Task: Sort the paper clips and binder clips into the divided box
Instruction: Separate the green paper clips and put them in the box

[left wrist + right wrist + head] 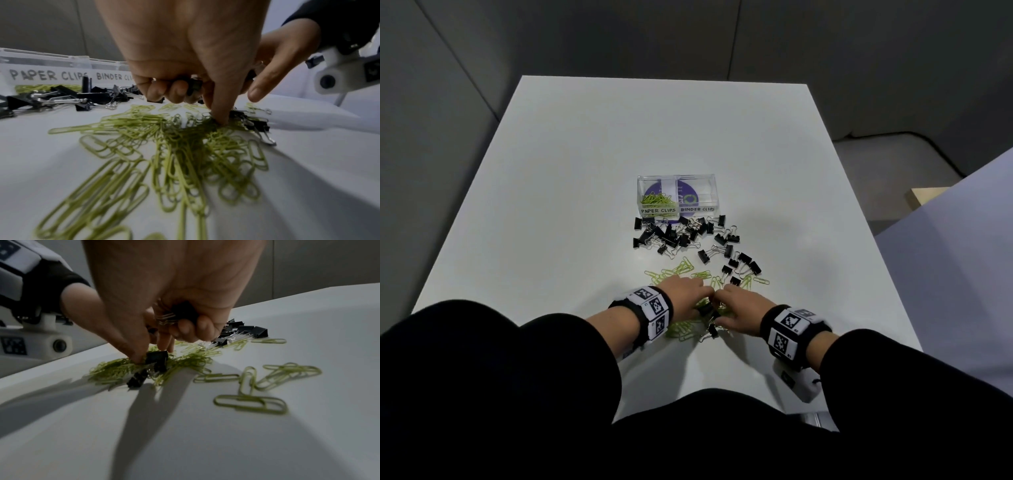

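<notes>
divided box [677, 209]: paper clips [655, 199] in left compartment; both hands [686, 295] [742, 308] grip binder clips [183, 312].

Office-like recording space, plain white table [585, 171], grey panelled walls [619, 34], loose stationery clips, clear labelled desk organiser box [677, 195], marker-tagged camera bands [650, 308] on both wrists

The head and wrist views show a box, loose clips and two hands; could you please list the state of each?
Divided box: open-topped; paper-clip side partly filled, binder-clip side looks empty.
Green paper clips: mostly loose on the table.
Black binder clips: mostly scattered before the box.
Left hand: holds binder clips in curled fingers.
Right hand: holds binder clips, pinches another from the pile.
</notes>
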Action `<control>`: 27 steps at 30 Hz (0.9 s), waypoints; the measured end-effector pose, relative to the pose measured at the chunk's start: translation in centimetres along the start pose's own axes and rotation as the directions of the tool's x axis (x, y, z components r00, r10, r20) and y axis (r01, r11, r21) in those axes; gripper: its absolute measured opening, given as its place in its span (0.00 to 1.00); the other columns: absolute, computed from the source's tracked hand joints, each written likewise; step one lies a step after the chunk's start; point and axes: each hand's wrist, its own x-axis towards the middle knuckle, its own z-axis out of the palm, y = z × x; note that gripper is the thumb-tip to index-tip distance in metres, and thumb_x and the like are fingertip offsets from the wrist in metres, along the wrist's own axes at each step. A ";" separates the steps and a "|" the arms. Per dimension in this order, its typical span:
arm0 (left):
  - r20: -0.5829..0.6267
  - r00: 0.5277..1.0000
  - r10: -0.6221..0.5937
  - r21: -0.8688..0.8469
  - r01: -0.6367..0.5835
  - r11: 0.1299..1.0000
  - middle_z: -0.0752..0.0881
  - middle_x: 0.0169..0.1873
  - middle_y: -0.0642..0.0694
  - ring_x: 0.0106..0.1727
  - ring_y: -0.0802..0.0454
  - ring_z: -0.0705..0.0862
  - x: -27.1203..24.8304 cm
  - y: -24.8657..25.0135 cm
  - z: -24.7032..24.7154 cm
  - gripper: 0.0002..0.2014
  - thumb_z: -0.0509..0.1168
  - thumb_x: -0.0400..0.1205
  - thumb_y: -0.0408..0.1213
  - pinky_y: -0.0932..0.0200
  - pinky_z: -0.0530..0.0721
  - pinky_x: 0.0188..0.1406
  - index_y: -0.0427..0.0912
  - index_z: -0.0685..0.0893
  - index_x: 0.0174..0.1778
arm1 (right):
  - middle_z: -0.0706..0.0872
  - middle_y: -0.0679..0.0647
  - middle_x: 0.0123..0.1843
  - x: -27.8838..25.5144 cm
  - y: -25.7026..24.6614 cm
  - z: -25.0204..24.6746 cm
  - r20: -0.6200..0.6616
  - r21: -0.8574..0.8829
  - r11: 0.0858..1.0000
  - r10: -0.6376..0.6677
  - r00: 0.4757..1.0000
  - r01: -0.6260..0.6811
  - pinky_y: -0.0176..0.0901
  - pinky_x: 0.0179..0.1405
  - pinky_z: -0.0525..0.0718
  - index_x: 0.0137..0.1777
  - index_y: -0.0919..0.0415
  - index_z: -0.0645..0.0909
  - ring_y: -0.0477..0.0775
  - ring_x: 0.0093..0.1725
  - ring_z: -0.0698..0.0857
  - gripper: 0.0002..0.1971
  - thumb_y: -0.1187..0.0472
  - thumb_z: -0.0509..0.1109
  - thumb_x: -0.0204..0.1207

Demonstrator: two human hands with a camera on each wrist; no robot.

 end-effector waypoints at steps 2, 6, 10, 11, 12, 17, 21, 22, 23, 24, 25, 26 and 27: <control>-0.014 1.000 -0.010 0.017 0.010 1.000 0.79 0.61 0.41 0.60 0.42 0.81 0.2 0.2 0.1 0.20 0.61 0.82 0.43 0.50 0.79 0.54 0.45 0.71 0.70 | 0.77 0.61 0.62 0.1 -0.1 0.2 0.011 -0.070 0.997 0.016 1.000 -0.015 0.50 0.54 0.78 0.67 0.61 0.72 0.61 0.59 0.80 0.20 0.57 0.67 0.76; -0.056 0.998 0.000 -0.001 0.000 1.000 0.80 0.61 0.43 0.60 0.43 0.81 0.3 0.3 0.0 0.19 0.63 0.81 0.44 0.50 0.78 0.54 0.48 0.74 0.68 | 0.79 0.60 0.61 0.0 -0.1 0.5 0.029 -0.101 0.995 0.014 0.999 -0.011 0.50 0.51 0.78 0.64 0.62 0.73 0.62 0.58 0.80 0.17 0.59 0.67 0.76; -0.134 0.991 0.003 -0.049 -0.010 0.999 0.83 0.56 0.46 0.54 0.45 0.83 -0.1 -0.3 0.0 0.17 0.63 0.80 0.47 0.53 0.78 0.49 0.45 0.74 0.63 | 0.76 0.61 0.44 -0.4 0.0 0.3 -0.024 -0.054 0.998 0.019 1.000 -0.020 0.44 0.38 0.68 0.45 0.59 0.67 0.57 0.41 0.74 0.06 0.61 0.62 0.77; -0.155 0.988 -0.029 -0.082 0.016 0.996 0.84 0.51 0.46 0.49 0.45 0.83 -0.4 -0.6 0.0 0.17 0.62 0.80 0.49 0.54 0.78 0.45 0.44 0.73 0.61 | 0.74 0.58 0.41 -0.4 0.1 0.2 -0.026 -0.044 0.999 0.021 0.999 -0.022 0.44 0.38 0.67 0.44 0.59 0.65 0.56 0.40 0.72 0.06 0.62 0.61 0.77; -0.163 0.984 -0.069 -0.111 0.051 0.992 0.84 0.45 0.47 0.43 0.47 0.82 -0.6 -1.0 0.1 0.16 0.60 0.81 0.51 0.55 0.77 0.41 0.44 0.72 0.58 | 0.73 0.57 0.38 -0.5 0.3 0.0 -0.025 -0.031 0.999 0.030 0.999 -0.031 0.44 0.37 0.67 0.43 0.60 0.64 0.56 0.39 0.72 0.06 0.62 0.61 0.77; -0.177 0.964 -0.198 -0.136 0.175 0.975 0.72 0.26 0.53 0.25 0.55 0.68 -1.4 -3.7 0.9 0.13 0.44 0.86 0.47 0.60 0.73 0.28 0.44 0.68 0.47 | 0.77 0.57 0.38 -0.9 -0.1 -0.2 -0.035 0.004 1.000 0.007 0.999 -0.007 0.44 0.37 0.69 0.56 0.60 0.67 0.56 0.38 0.74 0.07 0.63 0.57 0.80; -0.191 0.904 -0.381 -0.205 0.343 0.917 0.71 0.24 0.52 0.27 0.50 0.71 -2.1 -5.8 1.6 0.14 0.44 0.87 0.46 0.57 0.72 0.31 0.40 0.68 0.52 | 0.84 0.56 0.58 -0.8 -0.9 0.3 0.028 -0.011 0.997 -0.078 0.997 0.079 0.44 0.50 0.76 0.67 0.57 0.70 0.57 0.54 0.82 0.15 0.54 0.54 0.84; -0.180 0.890 -0.418 -0.244 0.371 0.896 0.71 0.25 0.52 0.29 0.49 0.73 -2.3 -6.2 1.9 0.15 0.44 0.87 0.45 0.56 0.72 0.32 0.39 0.69 0.54 | 0.83 0.57 0.59 -0.7 -1.0 0.5 0.047 -0.035 0.994 -0.098 0.994 0.100 0.44 0.50 0.75 0.65 0.58 0.72 0.58 0.56 0.82 0.15 0.53 0.56 0.84; -0.165 0.878 -0.449 -0.283 0.394 0.874 0.72 0.25 0.52 0.31 0.47 0.74 -2.3 -6.6 2.2 0.15 0.44 0.87 0.45 0.56 0.73 0.34 0.38 0.70 0.56 | 0.83 0.57 0.58 -0.6 -1.0 0.7 0.062 -0.067 0.991 -0.116 0.991 0.120 0.43 0.48 0.74 0.63 0.59 0.73 0.59 0.56 0.82 0.15 0.51 0.59 0.82; -0.149 0.868 -0.474 -0.319 0.411 0.854 0.72 0.26 0.52 0.33 0.46 0.75 -2.3 -6.8 2.5 0.16 0.44 0.87 0.44 0.55 0.75 0.36 0.37 0.70 0.56 | 0.83 0.57 0.57 -0.5 -1.1 0.9 0.079 -0.103 0.986 -0.126 0.989 0.134 0.42 0.46 0.74 0.61 0.59 0.73 0.59 0.55 0.82 0.16 0.50 0.63 0.80; -0.133 0.861 -0.490 -0.349 0.422 0.837 0.74 0.27 0.51 0.35 0.45 0.76 -2.3 -6.9 2.7 0.16 0.44 0.87 0.44 0.54 0.76 0.39 0.37 0.71 0.57 | 0.83 0.57 0.56 -0.4 -1.1 1.0 0.095 -0.135 0.981 -0.129 0.987 0.141 0.43 0.45 0.74 0.60 0.59 0.73 0.60 0.54 0.82 0.18 0.49 0.66 0.77; -0.119 0.861 -0.495 -0.372 0.424 0.826 0.77 0.30 0.49 0.36 0.45 0.76 -2.3 -6.9 2.8 0.17 0.44 0.87 0.43 0.53 0.76 0.41 0.36 0.72 0.57 | 0.84 0.57 0.55 -0.3 -1.2 1.2 0.107 -0.161 0.977 -0.123 0.987 0.140 0.44 0.44 0.75 0.59 0.59 0.73 0.60 0.53 0.82 0.19 0.48 0.68 0.76; -0.108 0.864 -0.492 -0.389 0.419 0.820 0.80 0.35 0.46 0.38 0.45 0.77 -2.2 -6.7 2.9 0.17 0.44 0.87 0.43 0.53 0.77 0.42 0.35 0.72 0.57 | 0.84 0.57 0.55 -0.1 -1.2 1.3 0.112 -0.186 0.973 -0.115 0.987 0.134 0.45 0.44 0.76 0.58 0.60 0.73 0.60 0.52 0.83 0.18 0.49 0.69 0.75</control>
